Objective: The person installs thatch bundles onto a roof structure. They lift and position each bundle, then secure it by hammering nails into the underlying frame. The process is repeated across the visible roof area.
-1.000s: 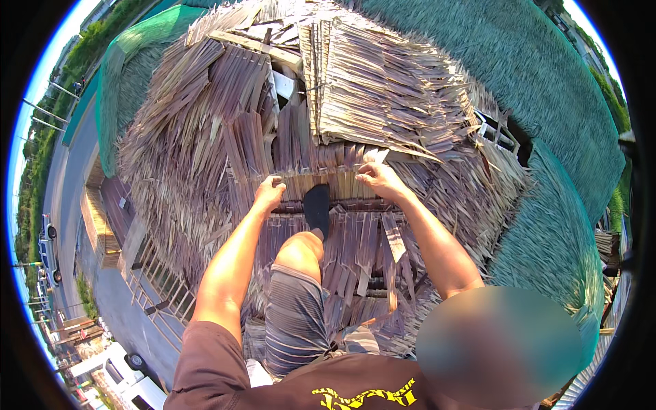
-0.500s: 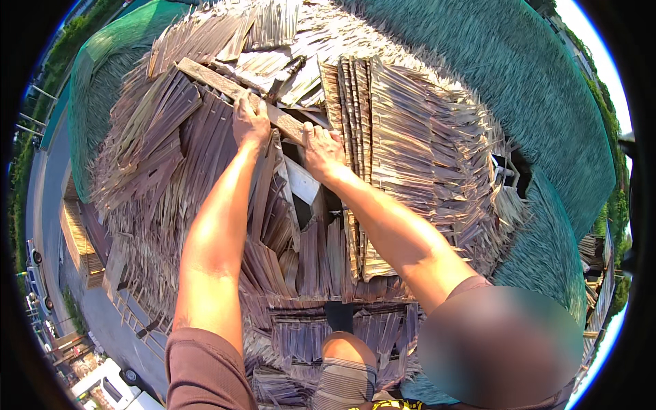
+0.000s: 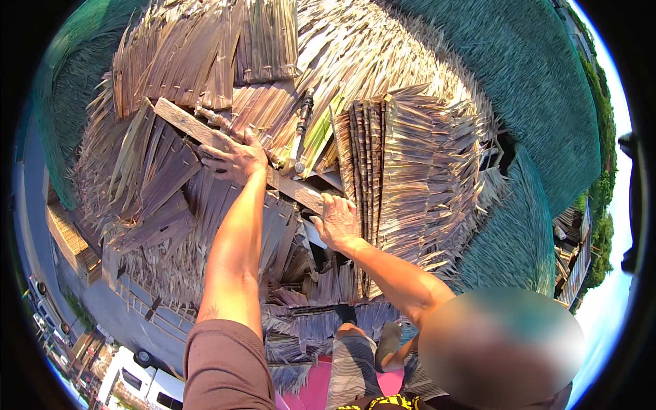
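A wooden plank (image 3: pixel 179 120) lies slantwise across a thatched roof of dry palm leaves, its upper-left end resting on the thatch. My left hand (image 3: pixel 236 158) presses flat on the plank with its fingers spread. At the plank's lower-right end, my right hand (image 3: pixel 339 222) grips it, with the thumb on the near side. Just beyond the plank, between my hands, lies a hammer-like tool (image 3: pixel 301 133) with a metal head and dark grip. A stack of thatch panels (image 3: pixel 369 167) stands right of my right hand. Below the plank is a gap in the thatch.
Loose thatch panels (image 3: pixel 157 174) overlap on the left. Green netting (image 3: pixel 499 75) covers the roof at the right. My legs (image 3: pixel 352 369) are at the bottom, beside a pink surface (image 3: pixel 314 383). A ladder (image 3: pixel 150 304) and white vehicle (image 3: pixel 140 379) are lower left.
My left hand has gone from gripping the plank to lying spread on it. The view has shifted, showing the hammer-like tool and pink surface more plainly. My right hand stays at the plank's end.
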`<act>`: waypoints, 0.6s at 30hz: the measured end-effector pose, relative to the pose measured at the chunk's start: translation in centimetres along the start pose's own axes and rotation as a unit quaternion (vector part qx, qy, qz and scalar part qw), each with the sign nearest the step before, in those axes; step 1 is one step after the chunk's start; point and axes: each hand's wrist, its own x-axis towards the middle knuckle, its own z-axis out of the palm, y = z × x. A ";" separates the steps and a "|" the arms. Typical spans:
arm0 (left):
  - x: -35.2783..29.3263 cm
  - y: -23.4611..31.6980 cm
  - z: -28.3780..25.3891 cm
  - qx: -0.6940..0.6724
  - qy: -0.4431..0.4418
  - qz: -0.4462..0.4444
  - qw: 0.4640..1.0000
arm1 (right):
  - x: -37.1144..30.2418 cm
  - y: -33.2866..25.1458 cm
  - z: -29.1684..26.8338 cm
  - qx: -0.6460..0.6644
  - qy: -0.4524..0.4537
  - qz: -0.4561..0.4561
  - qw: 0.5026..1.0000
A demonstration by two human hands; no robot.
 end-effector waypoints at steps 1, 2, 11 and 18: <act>0.0 0.1 0.0 -0.024 -0.006 0.004 1.000 | 1.0 -0.7 -0.6 0.063 -0.010 0.029 0.998; 0.1 0.2 0.0 -0.012 -0.009 0.008 1.000 | 2.8 -1.3 -1.1 0.117 -0.014 0.056 0.991; 0.3 -0.5 2.2 -0.024 0.050 0.045 0.997 | 8.7 -3.5 -2.0 0.169 0.070 0.023 0.983; 0.7 -0.6 2.1 -0.012 0.052 0.045 0.998 | 10.8 -3.4 -5.5 0.082 -0.020 0.008 0.996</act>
